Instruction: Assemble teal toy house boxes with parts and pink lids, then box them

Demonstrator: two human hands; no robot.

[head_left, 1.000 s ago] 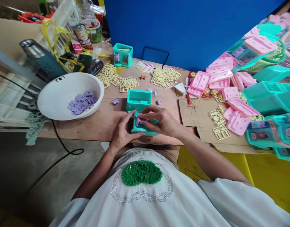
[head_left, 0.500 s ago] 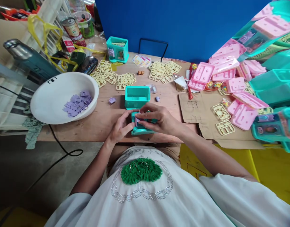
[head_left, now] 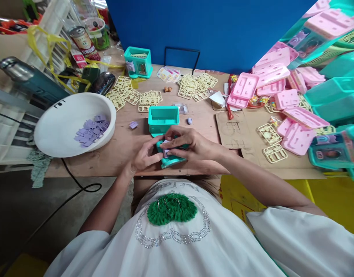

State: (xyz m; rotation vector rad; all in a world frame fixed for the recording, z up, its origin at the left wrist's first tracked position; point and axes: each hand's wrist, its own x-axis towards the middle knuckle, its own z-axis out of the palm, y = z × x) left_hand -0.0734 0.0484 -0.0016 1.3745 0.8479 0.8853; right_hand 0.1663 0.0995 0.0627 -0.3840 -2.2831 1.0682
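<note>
Close to the table's front edge lies a teal plastic box, partly covered by my fingers. My left hand grips its left end between thumb and fingers. With pinched fingers, my right hand holds a small purple plastic piece against the box's face. Just behind stands another teal box, upright with its top uncovered. One loose purple piece lies to its left, and a small purple part to its right.
A white bowl of purple pieces stands at left, a steel-topped flask behind it. Cream part frames lie along the back. Pink trays and teal boxes pile up at right, beside flat cardboard. A blue panel stands behind.
The view has shifted slightly. The held box is tilted a little more, and both hands stay on it, with the purple piece still under the right fingers.
</note>
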